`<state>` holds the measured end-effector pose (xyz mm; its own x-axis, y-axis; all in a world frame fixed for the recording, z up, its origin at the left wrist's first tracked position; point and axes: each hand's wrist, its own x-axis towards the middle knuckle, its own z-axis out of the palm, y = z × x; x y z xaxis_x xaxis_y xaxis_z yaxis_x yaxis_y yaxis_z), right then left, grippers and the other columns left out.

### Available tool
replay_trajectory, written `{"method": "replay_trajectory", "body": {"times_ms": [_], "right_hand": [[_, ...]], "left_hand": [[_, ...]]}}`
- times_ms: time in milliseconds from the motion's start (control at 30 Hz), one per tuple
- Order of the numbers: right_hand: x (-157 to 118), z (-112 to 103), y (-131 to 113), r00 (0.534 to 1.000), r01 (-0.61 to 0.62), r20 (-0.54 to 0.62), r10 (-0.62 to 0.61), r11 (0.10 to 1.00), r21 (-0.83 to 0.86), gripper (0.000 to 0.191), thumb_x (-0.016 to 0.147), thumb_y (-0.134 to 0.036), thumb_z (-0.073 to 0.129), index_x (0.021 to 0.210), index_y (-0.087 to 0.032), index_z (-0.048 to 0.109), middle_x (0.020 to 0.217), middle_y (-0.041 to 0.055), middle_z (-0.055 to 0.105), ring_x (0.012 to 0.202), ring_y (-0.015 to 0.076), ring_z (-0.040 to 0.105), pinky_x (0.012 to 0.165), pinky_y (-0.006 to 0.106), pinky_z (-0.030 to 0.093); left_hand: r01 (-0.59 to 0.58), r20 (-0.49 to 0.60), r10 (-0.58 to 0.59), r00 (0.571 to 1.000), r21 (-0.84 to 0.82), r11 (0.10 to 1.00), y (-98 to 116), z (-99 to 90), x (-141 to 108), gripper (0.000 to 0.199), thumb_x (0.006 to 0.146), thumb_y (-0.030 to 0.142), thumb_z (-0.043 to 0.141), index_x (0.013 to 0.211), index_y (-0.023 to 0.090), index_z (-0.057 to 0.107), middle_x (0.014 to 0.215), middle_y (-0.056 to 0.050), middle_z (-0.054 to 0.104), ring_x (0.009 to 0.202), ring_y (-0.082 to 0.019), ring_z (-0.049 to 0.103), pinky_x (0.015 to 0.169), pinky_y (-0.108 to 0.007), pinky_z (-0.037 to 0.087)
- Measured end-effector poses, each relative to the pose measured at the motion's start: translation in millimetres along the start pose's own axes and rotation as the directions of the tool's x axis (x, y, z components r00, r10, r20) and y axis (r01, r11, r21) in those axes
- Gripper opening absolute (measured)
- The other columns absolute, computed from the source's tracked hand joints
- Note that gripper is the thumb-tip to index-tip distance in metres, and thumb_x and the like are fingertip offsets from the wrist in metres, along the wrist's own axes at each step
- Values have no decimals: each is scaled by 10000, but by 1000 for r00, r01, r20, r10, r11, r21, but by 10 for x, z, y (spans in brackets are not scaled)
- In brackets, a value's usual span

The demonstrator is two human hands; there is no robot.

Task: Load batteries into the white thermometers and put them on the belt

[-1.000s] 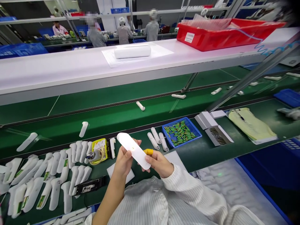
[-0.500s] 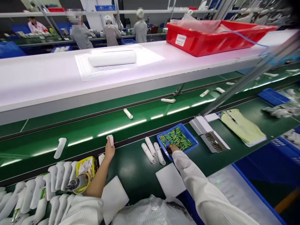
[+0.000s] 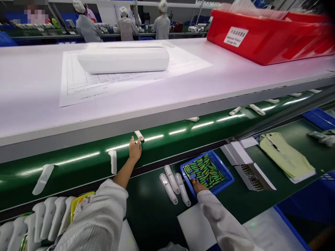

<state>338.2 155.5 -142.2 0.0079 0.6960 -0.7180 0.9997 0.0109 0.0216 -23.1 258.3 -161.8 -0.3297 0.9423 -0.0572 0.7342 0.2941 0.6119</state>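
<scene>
left hand (image 3: 135,150) spread wide near a white handset (image 3: 138,134) left of the blue tray (image 3: 227,184), right hand (image 3: 200,187) at green batteries (image 3: 209,171) in the tray, its grip unclear

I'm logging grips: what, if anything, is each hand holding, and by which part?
Left hand at the near end of a white casing: grip unclear. Right hand at the batteries: cannot tell.
</scene>
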Motion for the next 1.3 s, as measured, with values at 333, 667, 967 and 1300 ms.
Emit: {"method": "replay_trajectory", "body": {"times_ms": [333,667,967,1300], "right_hand": [[-181,11,123,997,75,-51,-65,971,228,246,914,-310,544,1095,-151,592,1169,80,588,1008,199,586,923,425,450],[-574,-180,193,885,359,-465,15,615,703,270,779,-418,560,876,-170,606,705,60,657,676,249,639,689,395,517],[-1419,-425,-419,843,536,-534,-65,169,827,489,707,-601,638,883,-145,624,578,43,634,345,105,405,341,253,287],[-2613,-444,-1190,570,795,-769,-289,-43,605,294,917,-435,460,962,-203,635,799,43,616,739,175,580,657,319,477]], "left_hand": [[208,21,-207,978,-173,963,-82,39,247,303,874,308,563,1130,146,550,1183,-93,541,1018,-217,555,853,-428,488],[131,-72,-244,967,-680,721,-81,-741,-1293,725,770,291,616,1389,213,248,1038,-69,574,944,-170,575,826,-281,454],[-23,98,-385,918,-954,-300,775,-1386,-2426,346,873,428,489,1105,197,603,821,-16,540,704,-105,528,732,-236,474],[110,183,-148,972,-909,-401,1311,-1920,-2999,307,927,295,417,1178,214,573,864,-40,513,691,-110,499,660,-239,471]]}}
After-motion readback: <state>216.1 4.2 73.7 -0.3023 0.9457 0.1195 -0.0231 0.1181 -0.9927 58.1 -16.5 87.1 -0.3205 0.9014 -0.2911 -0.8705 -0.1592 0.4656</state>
